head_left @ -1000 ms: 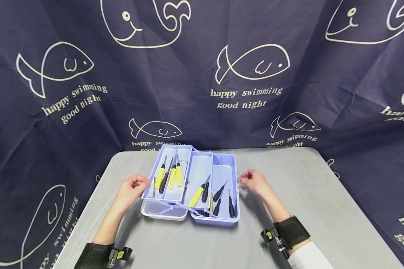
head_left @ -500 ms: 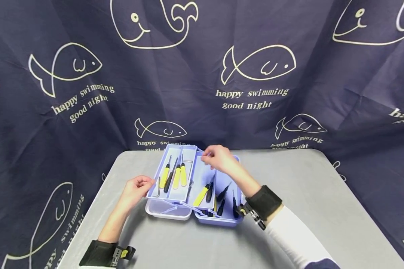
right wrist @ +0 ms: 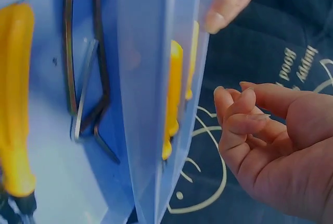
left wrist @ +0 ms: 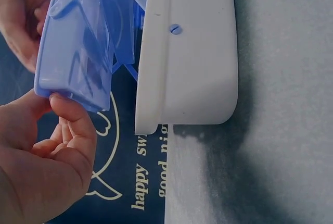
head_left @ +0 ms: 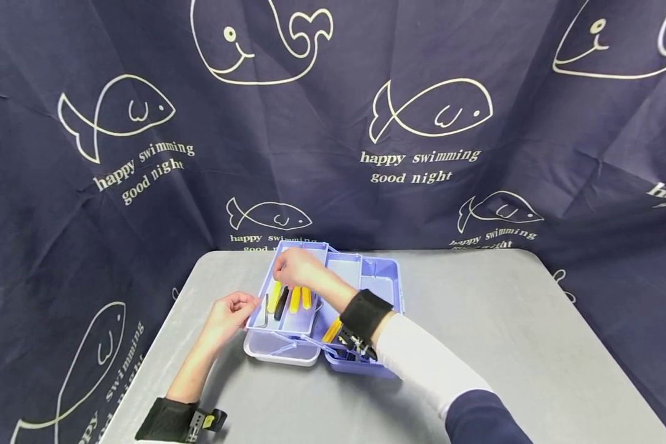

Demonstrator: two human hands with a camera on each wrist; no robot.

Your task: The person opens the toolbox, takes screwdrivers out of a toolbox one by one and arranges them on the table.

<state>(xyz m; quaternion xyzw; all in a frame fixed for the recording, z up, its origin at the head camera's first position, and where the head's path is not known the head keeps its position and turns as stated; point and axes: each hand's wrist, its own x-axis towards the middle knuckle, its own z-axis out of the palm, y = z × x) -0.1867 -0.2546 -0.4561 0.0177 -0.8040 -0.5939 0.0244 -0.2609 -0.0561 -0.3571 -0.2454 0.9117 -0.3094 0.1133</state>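
Observation:
In the head view, my left hand (head_left: 229, 314) grips the left edge of the upper tray (head_left: 296, 322) of an opened purple toolbox (head_left: 361, 368). The left wrist view puts the thumb of that hand (left wrist: 49, 161) against the tray's blue corner. My right hand (head_left: 298, 268) is over the far part of this tray. Its fingers are loosely curled with nothing visible in them in the right wrist view. Yellow-handled screwdrivers (head_left: 295, 301), a black-handled one (head_left: 281, 304) and a hex key (head_left: 266, 313) lie in the tray. The right forearm hides much of the toolbox's right side.
A pale lid (head_left: 282, 353) hangs below the upper tray on the grey table (head_left: 505, 320). The lower tray holds hex keys (right wrist: 69, 47) and a yellow screwdriver handle (right wrist: 15, 99). A dark blue patterned curtain (head_left: 333, 135) stands behind the table.
My right hand has moved left from the toolbox's right edge, across the lower tray, to above the upper tray. My left hand keeps its hold at the tray's edge.

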